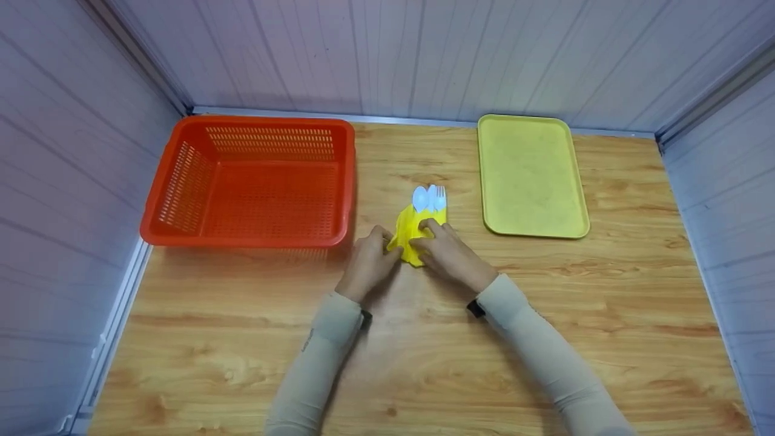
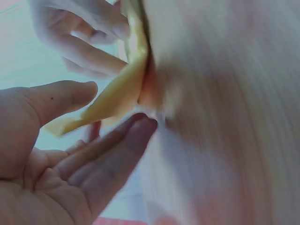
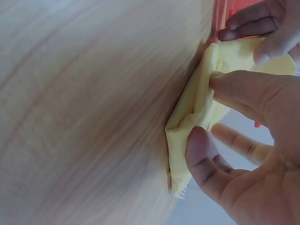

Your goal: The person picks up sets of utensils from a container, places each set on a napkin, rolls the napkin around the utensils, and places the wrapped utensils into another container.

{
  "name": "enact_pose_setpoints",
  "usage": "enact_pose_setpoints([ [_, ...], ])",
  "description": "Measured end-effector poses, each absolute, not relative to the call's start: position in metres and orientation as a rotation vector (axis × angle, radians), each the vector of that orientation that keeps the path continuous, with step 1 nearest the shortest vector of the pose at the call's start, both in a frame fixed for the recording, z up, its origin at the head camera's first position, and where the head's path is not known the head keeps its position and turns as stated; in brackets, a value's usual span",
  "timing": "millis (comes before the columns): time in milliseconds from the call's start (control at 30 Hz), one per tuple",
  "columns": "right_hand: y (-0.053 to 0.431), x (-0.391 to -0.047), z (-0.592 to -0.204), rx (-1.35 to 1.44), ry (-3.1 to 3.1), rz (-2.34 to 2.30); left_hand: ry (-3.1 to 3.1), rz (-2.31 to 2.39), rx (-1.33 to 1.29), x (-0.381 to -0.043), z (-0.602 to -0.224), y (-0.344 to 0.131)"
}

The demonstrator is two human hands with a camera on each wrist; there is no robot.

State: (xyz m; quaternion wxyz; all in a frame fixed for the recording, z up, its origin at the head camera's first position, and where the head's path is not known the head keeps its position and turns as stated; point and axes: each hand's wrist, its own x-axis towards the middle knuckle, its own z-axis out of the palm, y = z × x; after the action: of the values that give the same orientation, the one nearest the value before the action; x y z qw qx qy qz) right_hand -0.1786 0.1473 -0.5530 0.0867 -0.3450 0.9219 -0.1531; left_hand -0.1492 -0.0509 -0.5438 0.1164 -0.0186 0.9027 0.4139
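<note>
A yellow napkin (image 1: 407, 233) lies on the table, folded over a white spoon (image 1: 420, 198), a white fork (image 1: 441, 197) and, between them, a narrow white piece that looks like a knife (image 1: 431, 198). Their upper ends stick out at the far side; the handles are hidden. My left hand (image 1: 370, 260) has the napkin's raised left flap between thumb and fingers. With bent fingers and thumb, my right hand (image 1: 451, 255) holds the folded part down. In the right wrist view, thumb and forefinger touch the fold (image 3: 199, 103), set apart along it.
A red plastic basket (image 1: 247, 242) with slotted walls stands at the left back. At the right back lies a yellow tray (image 1: 533, 175). Pale panels (image 1: 387, 54) enclose the wooden table (image 1: 424, 375) at the back and sides.
</note>
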Motion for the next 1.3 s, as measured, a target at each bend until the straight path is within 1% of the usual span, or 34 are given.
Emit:
enact_pose_setpoints([
  [200,0.147,-0.181,-0.554,-1.118,2.739,-0.443,2.554,1.372,-0.057,-0.146,-0.545,-0.047],
  [400,0.148,-0.184,-0.554,-1.162,2.739,-0.514,2.594,1.358,0.035,-0.143,-0.550,-0.042],
  [700,0.150,-0.187,-0.552,-0.934,2.693,-0.585,2.787,1.241,0.171,-0.142,-0.552,-0.029],
  [1000,0.157,-0.192,-0.555,-0.912,2.611,-0.785,2.822,1.183,0.236,-0.141,-0.549,-0.014],
  [1167,0.164,-0.196,-0.553,-0.829,2.500,-0.953,2.840,1.145,0.264,-0.140,-0.551,-0.009],
  [1300,0.170,-0.199,-0.552,-0.778,2.471,-0.982,2.868,1.103,0.320,-0.140,-0.552,-0.004],
])
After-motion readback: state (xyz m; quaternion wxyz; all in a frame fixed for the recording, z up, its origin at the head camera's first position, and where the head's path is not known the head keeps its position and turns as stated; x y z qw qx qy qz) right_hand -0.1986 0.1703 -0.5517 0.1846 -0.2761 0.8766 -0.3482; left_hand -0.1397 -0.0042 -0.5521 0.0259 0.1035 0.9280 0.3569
